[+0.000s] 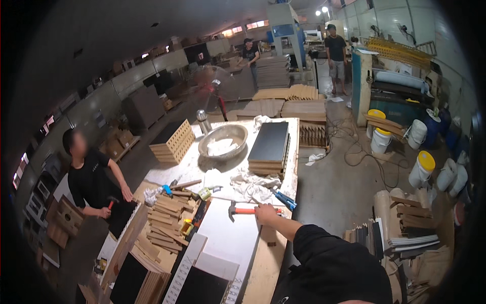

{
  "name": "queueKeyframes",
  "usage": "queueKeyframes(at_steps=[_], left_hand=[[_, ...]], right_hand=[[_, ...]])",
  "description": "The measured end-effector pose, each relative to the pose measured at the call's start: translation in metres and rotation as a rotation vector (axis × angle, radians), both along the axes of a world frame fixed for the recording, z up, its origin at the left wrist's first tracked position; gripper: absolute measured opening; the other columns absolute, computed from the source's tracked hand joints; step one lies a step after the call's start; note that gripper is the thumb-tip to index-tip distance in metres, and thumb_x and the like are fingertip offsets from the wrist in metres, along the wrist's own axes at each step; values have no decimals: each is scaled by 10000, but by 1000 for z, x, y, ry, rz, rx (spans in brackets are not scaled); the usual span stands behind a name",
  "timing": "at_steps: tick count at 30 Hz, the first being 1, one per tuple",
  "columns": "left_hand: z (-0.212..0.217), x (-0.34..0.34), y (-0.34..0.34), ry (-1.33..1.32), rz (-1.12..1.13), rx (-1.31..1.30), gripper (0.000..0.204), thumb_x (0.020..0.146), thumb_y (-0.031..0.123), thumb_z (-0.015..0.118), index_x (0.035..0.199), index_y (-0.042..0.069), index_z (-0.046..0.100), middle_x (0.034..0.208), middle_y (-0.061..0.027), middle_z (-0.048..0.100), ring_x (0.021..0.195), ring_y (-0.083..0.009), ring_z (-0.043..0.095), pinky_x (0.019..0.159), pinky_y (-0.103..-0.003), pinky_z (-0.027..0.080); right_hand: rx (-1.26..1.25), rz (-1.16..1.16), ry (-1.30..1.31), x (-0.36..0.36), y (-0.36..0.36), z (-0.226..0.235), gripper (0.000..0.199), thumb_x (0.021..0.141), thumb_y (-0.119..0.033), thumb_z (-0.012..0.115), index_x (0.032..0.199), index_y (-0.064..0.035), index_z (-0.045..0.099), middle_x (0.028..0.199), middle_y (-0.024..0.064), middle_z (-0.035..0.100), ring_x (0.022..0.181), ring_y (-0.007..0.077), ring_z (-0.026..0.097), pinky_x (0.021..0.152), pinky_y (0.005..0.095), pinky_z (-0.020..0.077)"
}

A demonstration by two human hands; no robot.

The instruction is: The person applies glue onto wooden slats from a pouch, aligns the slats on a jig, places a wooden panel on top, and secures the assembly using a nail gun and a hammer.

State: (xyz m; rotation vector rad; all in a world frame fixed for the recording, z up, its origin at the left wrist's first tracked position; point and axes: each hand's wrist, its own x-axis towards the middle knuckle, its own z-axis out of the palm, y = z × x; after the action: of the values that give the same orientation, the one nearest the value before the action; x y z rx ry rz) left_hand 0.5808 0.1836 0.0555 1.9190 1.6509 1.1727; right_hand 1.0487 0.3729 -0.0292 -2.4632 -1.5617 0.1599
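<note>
From the head view, my right hand (265, 213) rests on the handle end of a claw hammer (243, 210) with an orange handle. The hammer lies flat on the workbench (268, 263), its long axis running sideways across me: the handle's end sits under my fingers and the steel head points away to my left, claws up. My fingers look curled over the handle, but the hand is small in the picture and I cannot tell whether they have truly closed round it or only lie on top. My left hand is not in the picture at all, so the right one is the only hand near the hammer. Just past my knuckles, a little to the right, lies one blue-handled tool (284, 199), angled away from me, and beyond it a heap of white rags (253, 183). To the left of the hammer head a white panel (226, 235) lies flat, and further left is a loose stack of wooden strips (164, 215), too many to count. Further off I count one metal basin (223, 140) and one stack of dark-topped boards (269, 147). Well off to my left a co-worker (90, 180) holds a second hammer, red-handled, so two hammers show in all. Two more people stand far back in the hall.
</note>
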Motion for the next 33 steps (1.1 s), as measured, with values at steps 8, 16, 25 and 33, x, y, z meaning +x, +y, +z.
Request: queueKeyframes(at_steps=[8,16,25,33], left_hand=[[-59,61,58,-287,-140,-83,563,827,210,644,1287,-40,436,1176,-252,535,1019,-274,575,819,-357,471],[-89,72,88,-492,-197,-102,513,866,219,617,1270,-54,459,1167,-243,555,1011,-227,594,808,-322,480],[-69,71,102,-167,-125,-160,495,892,260,557,1272,-43,463,1192,-236,544,1031,-250,582,820,-331,477],[-56,62,103,70,-88,-189,491,914,299,500,1277,-30,463,1218,-231,530,1052,-279,568,834,-344,473]], right_hand=[[114,176,277,17,2,0,198,749,-221,595,889,-89,643,912,159,618,884,338,597,740,412,488],[296,311,846,-94,-35,-11,364,824,-296,605,1099,-60,625,1045,135,611,969,266,577,836,367,467],[164,761,1036,-202,-31,42,306,733,-361,681,886,-98,707,857,160,663,816,318,638,705,424,505],[-175,710,732,-246,-3,8,233,715,-212,583,819,-40,700,832,201,658,795,368,637,684,457,506]])
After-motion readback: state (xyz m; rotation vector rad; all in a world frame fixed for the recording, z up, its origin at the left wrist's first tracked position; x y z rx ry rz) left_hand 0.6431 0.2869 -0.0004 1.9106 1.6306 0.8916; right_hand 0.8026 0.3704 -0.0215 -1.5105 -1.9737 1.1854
